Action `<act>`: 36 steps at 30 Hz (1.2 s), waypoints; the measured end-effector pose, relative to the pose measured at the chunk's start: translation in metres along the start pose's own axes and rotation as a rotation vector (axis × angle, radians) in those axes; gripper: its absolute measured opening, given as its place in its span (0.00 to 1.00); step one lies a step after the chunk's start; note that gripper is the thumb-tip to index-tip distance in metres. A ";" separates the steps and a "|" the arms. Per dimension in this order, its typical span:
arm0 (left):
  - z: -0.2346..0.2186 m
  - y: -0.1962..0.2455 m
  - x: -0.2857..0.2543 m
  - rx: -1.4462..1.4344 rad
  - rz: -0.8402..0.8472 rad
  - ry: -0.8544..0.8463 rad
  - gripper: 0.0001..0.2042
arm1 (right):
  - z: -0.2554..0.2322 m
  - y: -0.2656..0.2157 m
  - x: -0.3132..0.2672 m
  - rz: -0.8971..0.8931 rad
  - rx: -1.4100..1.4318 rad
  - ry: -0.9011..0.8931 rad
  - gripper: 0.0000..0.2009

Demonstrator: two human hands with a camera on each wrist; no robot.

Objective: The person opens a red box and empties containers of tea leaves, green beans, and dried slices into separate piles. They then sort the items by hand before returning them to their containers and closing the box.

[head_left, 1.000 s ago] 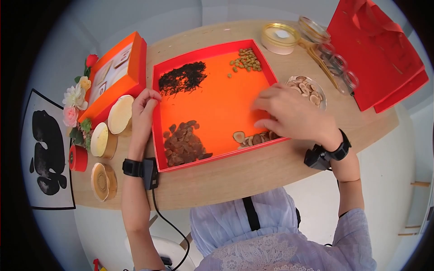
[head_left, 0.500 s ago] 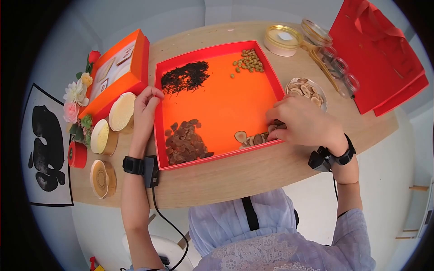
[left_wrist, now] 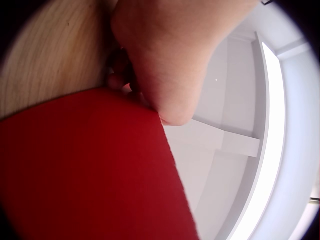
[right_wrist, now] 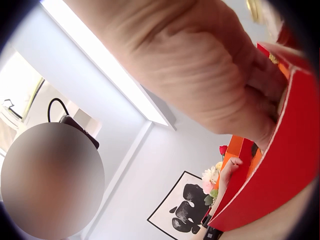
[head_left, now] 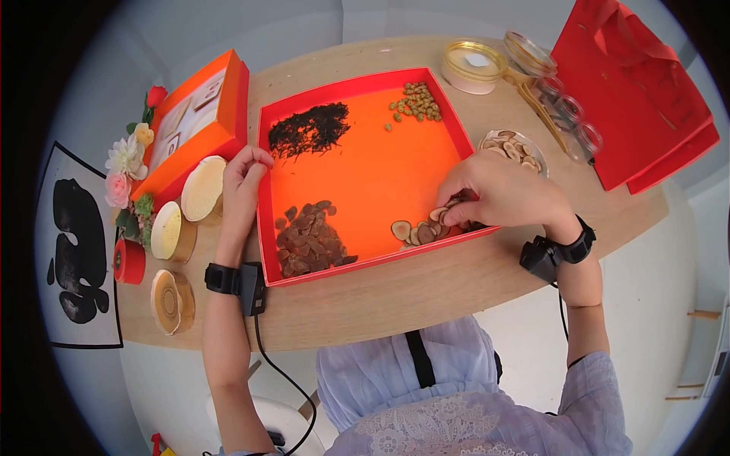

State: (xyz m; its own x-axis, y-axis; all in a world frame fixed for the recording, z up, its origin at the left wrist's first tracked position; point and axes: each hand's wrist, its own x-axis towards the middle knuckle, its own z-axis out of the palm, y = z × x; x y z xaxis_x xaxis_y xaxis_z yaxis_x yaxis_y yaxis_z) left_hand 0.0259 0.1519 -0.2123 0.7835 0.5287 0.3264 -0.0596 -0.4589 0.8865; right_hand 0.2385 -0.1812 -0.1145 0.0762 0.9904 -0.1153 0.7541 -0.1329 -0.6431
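Note:
An orange-floored red box (head_left: 365, 175) holds piles of dark shreds (head_left: 310, 129), green pellets (head_left: 417, 102), brown flakes (head_left: 308, 242) and pale round slices (head_left: 423, 232). At the box's left wall my left hand (head_left: 243, 186) grips the rim; in the left wrist view its thumb (left_wrist: 172, 100) lies on the red edge. Inside the near right corner, my right hand (head_left: 509, 186) has thumb and fingers bent down, pinching round slices at the pile. The box wall (right_wrist: 280, 165) covers its fingertips in the right wrist view.
More slices fill a clear dish (head_left: 525, 148) right of the box. Beyond stand a gold-rimmed tin (head_left: 473, 68), glass jars (head_left: 570, 110) and a red bag (head_left: 631, 99). Left are three cups (head_left: 173, 232), flowers (head_left: 125, 159) and an orange-red box (head_left: 194, 125).
The right hand has come down to the near right corner and shifted slightly left along the slices, with more slices showing beside its fingers. My left hand stays at the rim.

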 end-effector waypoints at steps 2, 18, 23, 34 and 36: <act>0.000 0.000 0.000 0.011 0.009 -0.001 0.04 | -0.001 0.002 0.002 0.021 -0.025 0.006 0.07; -0.004 -0.005 0.001 -0.006 -0.022 -0.003 0.04 | -0.032 0.037 -0.006 -0.018 0.411 0.220 0.07; -0.003 -0.003 0.002 0.054 0.041 -0.001 0.04 | -0.073 0.065 -0.040 0.170 0.194 0.439 0.08; -0.004 -0.002 0.001 0.018 0.007 -0.007 0.05 | -0.062 0.080 -0.030 0.266 0.177 0.163 0.07; -0.004 -0.003 0.000 0.013 -0.009 -0.023 0.05 | -0.064 0.079 -0.029 0.254 0.073 0.159 0.09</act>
State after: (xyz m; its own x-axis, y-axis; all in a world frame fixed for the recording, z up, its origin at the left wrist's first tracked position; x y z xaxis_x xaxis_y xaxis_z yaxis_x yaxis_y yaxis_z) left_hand 0.0243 0.1561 -0.2136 0.7979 0.5165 0.3109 -0.0445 -0.4639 0.8848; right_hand 0.3378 -0.2182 -0.1136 0.3616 0.9179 -0.1635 0.6494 -0.3739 -0.6622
